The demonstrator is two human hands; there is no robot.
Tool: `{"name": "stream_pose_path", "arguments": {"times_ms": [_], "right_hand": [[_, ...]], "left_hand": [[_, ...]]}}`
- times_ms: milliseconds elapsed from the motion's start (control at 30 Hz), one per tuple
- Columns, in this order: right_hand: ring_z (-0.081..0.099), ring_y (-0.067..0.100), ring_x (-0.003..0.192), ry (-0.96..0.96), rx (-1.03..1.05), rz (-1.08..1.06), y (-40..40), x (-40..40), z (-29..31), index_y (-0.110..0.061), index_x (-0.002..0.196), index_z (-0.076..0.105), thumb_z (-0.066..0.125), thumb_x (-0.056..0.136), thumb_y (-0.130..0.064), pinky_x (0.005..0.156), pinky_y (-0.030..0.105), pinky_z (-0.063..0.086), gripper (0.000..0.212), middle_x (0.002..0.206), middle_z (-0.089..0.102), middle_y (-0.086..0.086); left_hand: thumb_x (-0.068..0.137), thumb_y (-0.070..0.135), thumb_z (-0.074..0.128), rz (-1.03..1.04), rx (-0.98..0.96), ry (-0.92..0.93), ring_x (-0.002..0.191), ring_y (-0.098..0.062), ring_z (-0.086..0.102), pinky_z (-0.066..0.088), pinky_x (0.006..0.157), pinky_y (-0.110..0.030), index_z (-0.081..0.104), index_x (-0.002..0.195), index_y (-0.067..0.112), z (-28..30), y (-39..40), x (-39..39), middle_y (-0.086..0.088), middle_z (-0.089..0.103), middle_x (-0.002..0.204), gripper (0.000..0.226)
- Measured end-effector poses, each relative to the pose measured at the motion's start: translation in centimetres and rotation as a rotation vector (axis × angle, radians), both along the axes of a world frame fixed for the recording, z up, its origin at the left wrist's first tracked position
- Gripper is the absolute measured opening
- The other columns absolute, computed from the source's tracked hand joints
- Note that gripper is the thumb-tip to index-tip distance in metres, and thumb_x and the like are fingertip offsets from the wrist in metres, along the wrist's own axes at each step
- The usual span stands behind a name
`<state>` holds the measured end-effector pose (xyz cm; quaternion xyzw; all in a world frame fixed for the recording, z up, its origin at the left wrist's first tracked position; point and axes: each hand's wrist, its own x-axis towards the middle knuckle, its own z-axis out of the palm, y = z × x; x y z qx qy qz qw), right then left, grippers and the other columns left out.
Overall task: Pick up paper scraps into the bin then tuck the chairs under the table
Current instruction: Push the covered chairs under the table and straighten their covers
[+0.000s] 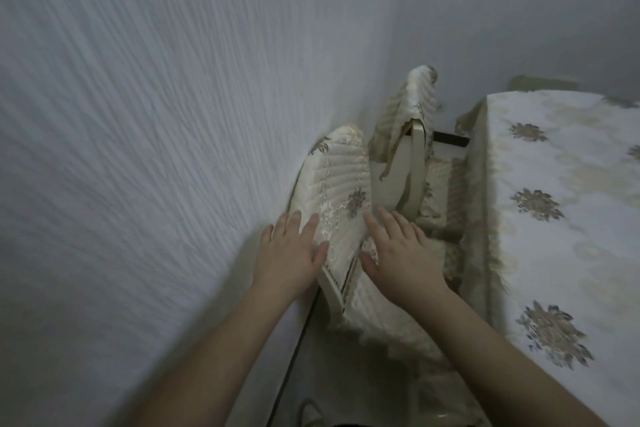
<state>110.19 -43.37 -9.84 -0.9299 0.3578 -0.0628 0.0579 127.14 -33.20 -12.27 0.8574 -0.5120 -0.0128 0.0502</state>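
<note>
Scraps: none were seen, nor a bin.
Chairs: near chair [341,191] and far chair [414,114] were beside the table [554,184], seemingly untucked.
Hands: left hand [289,253] and right hand [401,253] were laid flat, fingers spread, on the near chair.

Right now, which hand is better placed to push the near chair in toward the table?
Left, probably. The left hand lies open on the wall side of the near chair back, so it can push toward the table. The right hand is on the table side, better for steadying.
</note>
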Motion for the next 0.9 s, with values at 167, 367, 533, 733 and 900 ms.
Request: {"name": "stream_pose_path", "arguments": {"times_ms": [167, 367, 533, 733, 900], "right_hand": [[0.015, 0.025, 0.144, -0.01, -0.002, -0.015, -3.0, 4.3, -0.9, -0.023, 0.151, 0.015, 0.038, 0.095, -0.048, 0.116, 0.041, 0.012, 0.066, 0.157, 0.02, 0.007], [0.014, 0.029, 0.145, -0.006, -0.04, 0.053, -7.1, 8.1, -3.1, -0.02, 0.148, 0.025, 0.049, 0.09, -0.042, 0.117, 0.045, 0.01, 0.066, 0.156, 0.023, 0.008], [0.004, 0.028, 0.146, 0.039, 0.021, 0.167, -12.1, 12.5, -4.4, -0.02, 0.15, 0.015, 0.044, 0.093, -0.039, 0.117, 0.046, 0.003, 0.067, 0.159, 0.013, 0.007], [0.0, 0.027, 0.146, 0.048, 0.025, 0.285, -17.5, 18.1, -5.5, -0.017, 0.151, 0.01, 0.041, 0.093, -0.032, 0.117, 0.047, 0.002, 0.068, 0.16, 0.007, 0.006], [0.007, 0.028, 0.146, 0.053, 0.035, 0.395, -20.1, 21.6, -6.8, -0.014, 0.149, 0.02, 0.045, 0.091, -0.028, 0.116, 0.049, 0.007, 0.065, 0.157, 0.017, 0.006]], "left_hand": [[0.097, 0.049, 0.031, 0.001, 0.035, -0.05, 0.142, -0.031, 0.026, 0.021, 0.112, -0.043, 0.018, 0.152, 0.025, -0.9, -4.5, 3.3, -0.014, 0.026, 0.156, 0.061], [0.098, 0.047, 0.033, 0.038, 0.098, -0.045, 0.14, -0.029, 0.03, 0.026, 0.111, -0.043, 0.012, 0.152, 0.026, -3.6, -8.0, 5.2, -0.014, 0.024, 0.156, 0.062], [0.097, 0.042, 0.038, 0.099, 0.141, 0.003, 0.138, -0.03, 0.032, 0.032, 0.109, -0.04, 0.011, 0.152, 0.024, -5.3, -9.4, 6.1, -0.017, 0.023, 0.154, 0.064], [0.093, 0.038, 0.045, 0.119, 0.196, 0.178, 0.136, -0.038, 0.028, 0.041, 0.101, -0.043, 0.011, 0.151, 0.029, -7.4, -10.4, 5.8, -0.024, 0.001, 0.156, 0.068], [0.095, 0.029, 0.044, 0.184, 0.136, 0.222, 0.133, -0.033, 0.034, 0.042, 0.096, -0.038, 0.019, 0.15, 0.031, -8.1, -10.7, 6.0, -0.019, 0.005, 0.157, 0.061]]}}
